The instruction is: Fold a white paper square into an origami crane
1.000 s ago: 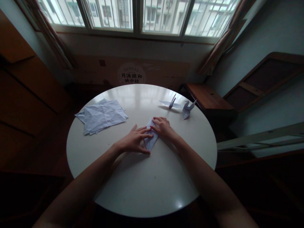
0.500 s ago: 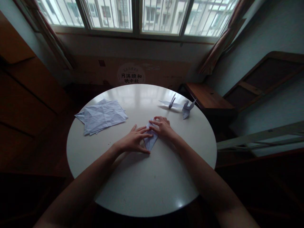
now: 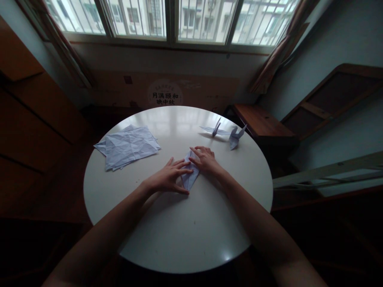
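Observation:
A folded, kite-shaped piece of white paper lies flat near the middle of the round white table. My left hand rests on its left side with fingers stretched flat, holding it down. My right hand presses on the paper's upper right part with curled fingertips. Most of the paper's top end is hidden under my fingers.
A loose stack of creased white sheets lies at the table's left. Two finished paper cranes stand at the far right. A wooden bench sits beyond the table's right edge, and wooden furniture stands to the left.
My right hand's fingers have shifted slightly along the paper's upper edge. My left hand and the paper have stayed in place.

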`<state>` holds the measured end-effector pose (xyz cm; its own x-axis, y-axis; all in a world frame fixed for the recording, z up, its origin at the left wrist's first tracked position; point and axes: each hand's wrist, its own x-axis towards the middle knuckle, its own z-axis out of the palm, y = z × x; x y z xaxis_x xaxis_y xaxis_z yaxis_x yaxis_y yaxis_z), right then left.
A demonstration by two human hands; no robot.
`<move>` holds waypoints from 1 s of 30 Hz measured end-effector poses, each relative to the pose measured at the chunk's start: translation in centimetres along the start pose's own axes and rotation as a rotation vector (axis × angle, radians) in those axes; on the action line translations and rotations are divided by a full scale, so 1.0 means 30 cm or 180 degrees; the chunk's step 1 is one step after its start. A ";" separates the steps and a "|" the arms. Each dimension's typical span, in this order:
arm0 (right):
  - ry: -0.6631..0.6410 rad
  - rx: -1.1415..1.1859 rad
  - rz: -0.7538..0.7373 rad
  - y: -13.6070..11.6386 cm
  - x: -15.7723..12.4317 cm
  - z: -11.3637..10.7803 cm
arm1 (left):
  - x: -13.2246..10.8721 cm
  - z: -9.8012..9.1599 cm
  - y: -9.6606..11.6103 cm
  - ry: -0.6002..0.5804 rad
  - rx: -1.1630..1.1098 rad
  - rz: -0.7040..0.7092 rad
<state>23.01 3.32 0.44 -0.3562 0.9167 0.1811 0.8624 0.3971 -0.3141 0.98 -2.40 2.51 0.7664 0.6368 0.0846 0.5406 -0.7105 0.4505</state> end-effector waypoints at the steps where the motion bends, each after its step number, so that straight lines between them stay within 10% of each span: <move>1: -0.0025 0.0005 0.0019 -0.002 0.000 -0.003 | 0.000 0.000 0.002 0.0003 0.0012 0.0007; 15: -0.0174 -0.0128 0.0167 -0.033 -0.006 -0.035 | 0.007 0.006 0.026 -0.0033 -0.0001 0.0284; 30: 0.0003 0.0318 -0.0240 -0.004 -0.010 -0.029 | -0.002 -0.021 -0.014 0.0296 0.0737 -0.0674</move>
<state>23.33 2.96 1.24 -0.4183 0.8840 0.2086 0.7929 0.4674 -0.3909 0.48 -1.95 2.86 0.5993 0.7947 0.0961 0.7574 -0.6018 0.2535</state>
